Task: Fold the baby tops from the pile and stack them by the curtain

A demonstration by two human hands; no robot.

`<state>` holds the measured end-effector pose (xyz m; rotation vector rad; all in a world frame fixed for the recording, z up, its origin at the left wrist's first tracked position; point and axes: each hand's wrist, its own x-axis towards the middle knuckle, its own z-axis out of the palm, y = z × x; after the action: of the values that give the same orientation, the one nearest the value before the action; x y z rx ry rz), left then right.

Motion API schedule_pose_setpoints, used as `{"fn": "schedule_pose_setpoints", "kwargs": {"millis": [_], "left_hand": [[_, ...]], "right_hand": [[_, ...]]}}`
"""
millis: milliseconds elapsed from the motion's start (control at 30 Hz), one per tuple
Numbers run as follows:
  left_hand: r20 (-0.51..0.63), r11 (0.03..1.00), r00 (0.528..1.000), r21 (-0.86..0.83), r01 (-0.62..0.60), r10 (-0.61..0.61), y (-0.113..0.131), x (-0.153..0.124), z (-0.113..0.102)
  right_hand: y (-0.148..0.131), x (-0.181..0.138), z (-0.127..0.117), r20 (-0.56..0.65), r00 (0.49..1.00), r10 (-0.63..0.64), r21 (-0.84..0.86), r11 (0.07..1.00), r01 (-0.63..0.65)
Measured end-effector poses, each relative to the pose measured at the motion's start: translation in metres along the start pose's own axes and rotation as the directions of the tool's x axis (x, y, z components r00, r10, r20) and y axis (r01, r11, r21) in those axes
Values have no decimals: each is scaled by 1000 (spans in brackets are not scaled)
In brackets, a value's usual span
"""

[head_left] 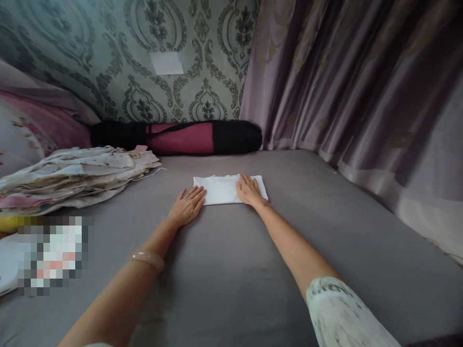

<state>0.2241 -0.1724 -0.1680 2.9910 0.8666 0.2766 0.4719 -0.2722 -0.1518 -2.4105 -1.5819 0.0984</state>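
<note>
A white folded cloth (220, 190) lies flat on the grey bed sheet (224, 270), its long side running left to right. Its far edge looks slightly ragged. My left hand (188, 205) rests palm down at the cloth's left end, fingertips on its near left corner and fingers stretched out. Flat on the right part of the cloth lies my right hand (249, 190), its fingers spread and pointing away from me. Neither hand grips anything.
A black and dark red long bag (181, 138) lies along the patterned wall. To the left are a heap of pale fabric (83, 176), a floral pillow (21, 130) and a blurred-out item (58, 255). Purple curtains (325, 82) hang along the right side.
</note>
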Motion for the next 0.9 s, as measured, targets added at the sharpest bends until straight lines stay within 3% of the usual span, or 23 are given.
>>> {"fn": "schedule_pose_setpoints", "kwargs": {"millis": [100,367,600,767,900], "left_hand": [[-7,1000,1000,4,-6,6,-1,0,1],[-17,1000,1000,10,-10,10,-3,-1,4],[7,1000,1000,8,-2,2,-1,0,2],[34,1000,999,9,8,-8,3,0,-3],[43,1000,999,7,7,-7,1,0,1]], "right_hand": [[9,-4,-1,-46,999,27,-56,998,-29],[15,-3,7,-27,998,51,-60,997,-52],[21,-1,-2,21,999,46,-53,998,-45],[33,-4,-7,-64,996,62,-115,991,-70],[40,-7,-1,-28,995,98,-110,989,-100]]}}
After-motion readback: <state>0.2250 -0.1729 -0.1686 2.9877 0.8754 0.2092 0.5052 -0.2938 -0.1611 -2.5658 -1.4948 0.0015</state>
